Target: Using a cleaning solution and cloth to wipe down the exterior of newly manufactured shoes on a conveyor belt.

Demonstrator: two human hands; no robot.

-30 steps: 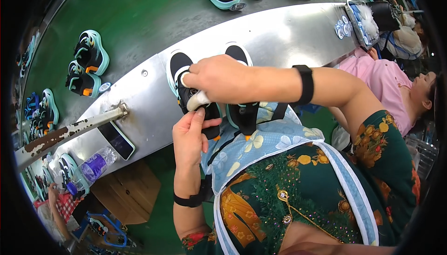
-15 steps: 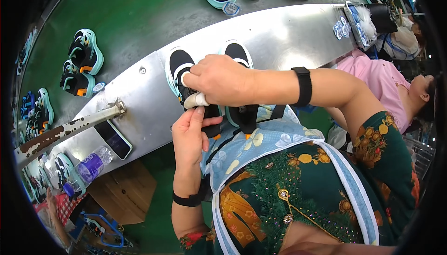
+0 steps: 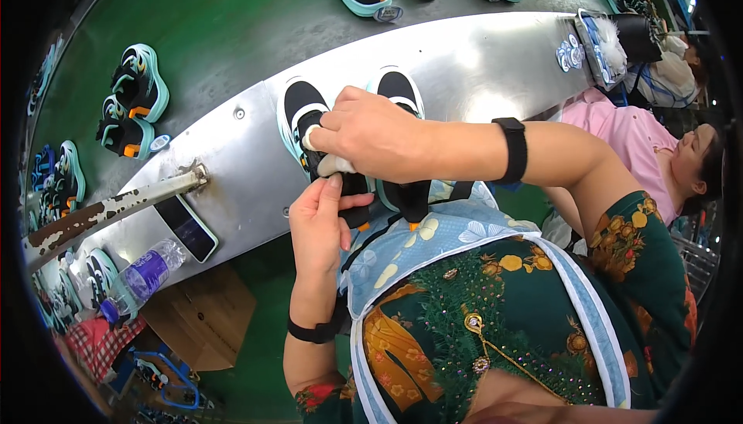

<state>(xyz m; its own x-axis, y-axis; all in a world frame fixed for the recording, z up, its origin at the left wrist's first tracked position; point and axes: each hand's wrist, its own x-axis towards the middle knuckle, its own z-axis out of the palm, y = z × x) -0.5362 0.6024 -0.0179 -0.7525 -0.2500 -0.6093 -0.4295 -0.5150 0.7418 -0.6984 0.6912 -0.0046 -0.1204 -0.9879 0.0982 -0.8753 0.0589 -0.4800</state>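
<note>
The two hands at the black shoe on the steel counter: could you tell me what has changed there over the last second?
Very little. The right hand keeps pressing the white wad into the left black shoe, with only a slight shift. The left hand still steadies the shoe's heel end from below. Nothing was picked up or let go. The second shoe, phone and bottle stayed put.

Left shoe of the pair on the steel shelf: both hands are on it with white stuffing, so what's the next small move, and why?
Probably push the white wad deeper into the left shoe. The right hand pinches the wad at the shoe's opening, part of it shows outside, and the left hand steadies the heel.
</note>
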